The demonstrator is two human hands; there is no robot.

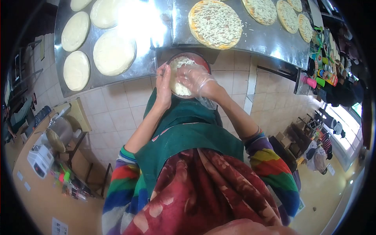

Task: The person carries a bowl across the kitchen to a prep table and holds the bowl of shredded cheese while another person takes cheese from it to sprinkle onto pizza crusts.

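Observation:
A round reddish bowl [201, 60] with white crumbly cheese [181, 89] inside is at my lap, just below the metal table's edge. My left hand [163, 84] holds the bowl's left side, fingers pointing up along the rim. Inside a clear plastic glove, my right hand [194, 80] reaches into the bowl over the cheese; its fingers are blurred, and whether they grip any cheese cannot be made out. Above the bowl, a round dough base [215, 24] topped with cheese lies on the metal table [164, 41].
Plain dough rounds [114, 53] lie on the table's left part, more cheese-topped rounds [260, 11] on its right. Pink and green cups [310, 81] stand at the right end. A white scale [40, 160] sits on a counter at the lower left. People are visible far right.

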